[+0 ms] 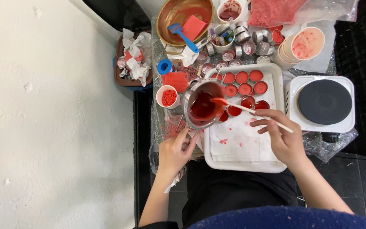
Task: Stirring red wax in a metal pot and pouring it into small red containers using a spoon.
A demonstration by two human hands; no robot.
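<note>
**Red wax tipped over a white tray**

While the left hand [175,149] grips the handle of a small metal pot [203,106] of liquid red wax, tilted at the white tray's [242,163] left edge, the right hand [279,135] pinches a thin stick [255,111]. Hot, sloshing, likely heavy: best held by the handle.

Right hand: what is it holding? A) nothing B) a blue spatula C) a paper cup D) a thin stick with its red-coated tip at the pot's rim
D: the right hand grips a thin pale stick whose red-coated tip sits at the rim of the metal pot of red liquid, while the left hand holds the pot by its handle over the white tray.
</note>
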